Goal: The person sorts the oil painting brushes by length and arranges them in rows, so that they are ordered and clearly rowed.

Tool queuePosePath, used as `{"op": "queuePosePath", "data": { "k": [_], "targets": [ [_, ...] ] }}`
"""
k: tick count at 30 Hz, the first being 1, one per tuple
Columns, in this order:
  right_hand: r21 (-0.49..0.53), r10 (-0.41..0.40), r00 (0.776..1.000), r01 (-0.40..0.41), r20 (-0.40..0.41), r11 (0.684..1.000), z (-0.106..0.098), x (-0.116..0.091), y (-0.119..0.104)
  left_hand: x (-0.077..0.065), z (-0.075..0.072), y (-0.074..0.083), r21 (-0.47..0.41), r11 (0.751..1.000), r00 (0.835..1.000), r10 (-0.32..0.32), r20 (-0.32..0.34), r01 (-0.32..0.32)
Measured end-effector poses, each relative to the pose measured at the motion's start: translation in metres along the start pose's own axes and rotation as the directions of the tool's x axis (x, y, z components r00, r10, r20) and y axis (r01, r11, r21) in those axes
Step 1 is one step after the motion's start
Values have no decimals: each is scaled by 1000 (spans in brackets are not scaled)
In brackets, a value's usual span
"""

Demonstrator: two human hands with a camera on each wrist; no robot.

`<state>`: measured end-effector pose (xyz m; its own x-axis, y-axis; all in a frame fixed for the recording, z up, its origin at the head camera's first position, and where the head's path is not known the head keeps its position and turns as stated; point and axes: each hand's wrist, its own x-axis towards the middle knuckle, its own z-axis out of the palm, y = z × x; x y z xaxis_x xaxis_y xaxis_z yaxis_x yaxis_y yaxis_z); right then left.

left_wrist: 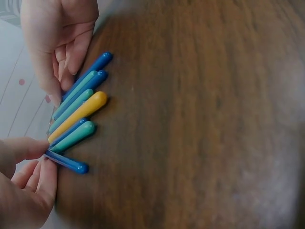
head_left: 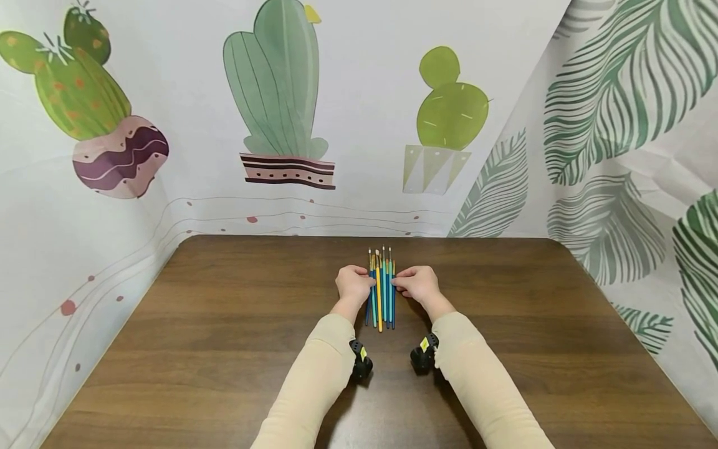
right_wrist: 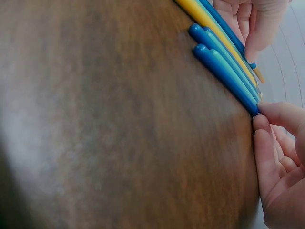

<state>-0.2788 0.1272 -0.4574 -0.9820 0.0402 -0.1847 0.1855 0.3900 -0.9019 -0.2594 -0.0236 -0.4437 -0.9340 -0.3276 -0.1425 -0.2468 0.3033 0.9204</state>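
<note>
The right hand [right_wrist: 283, 164] pinches a dark-blue brush handle [right_wrist: 224, 76]; the left hand [right_wrist: 259, 24] holds another blue handle [right_wrist: 232, 34]. Between them lie yellow handle [right_wrist: 206, 18] and teal handles [right_wrist: 233, 74].

Left hand [head_left: 354, 284], right hand [head_left: 421, 284] near each other, both pinching; arms [head_left: 315, 378] extended forward.

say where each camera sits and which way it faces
Head: on the head, facing forward and down at brushes; left hand, right hand and sleeves show.
Left wrist: on that wrist, facing brush handles; both hands show.
Right wrist: on that wrist, facing brush handles; both hands show.
Both wrist views share the yellow brush.
</note>
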Motion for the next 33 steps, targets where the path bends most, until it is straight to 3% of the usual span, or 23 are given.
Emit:
{"op": "queuePosePath", "data": {
  "k": [13,26,33],
  "targets": [
    [19,10,1000,-10,-4,1000,-1,2,2,7,-7,-2,-103,992,998,-69,10,70],
    [8,5,1000,-5,-4,1000,-1,1,1,28,-30,-10,-218,975,998,-57,-15,53],
    [28,-1,1000,1,-1,1000,-1,-1,2,42,-47,-12,-210,977,998,-49,-38,40]
  ]
}}
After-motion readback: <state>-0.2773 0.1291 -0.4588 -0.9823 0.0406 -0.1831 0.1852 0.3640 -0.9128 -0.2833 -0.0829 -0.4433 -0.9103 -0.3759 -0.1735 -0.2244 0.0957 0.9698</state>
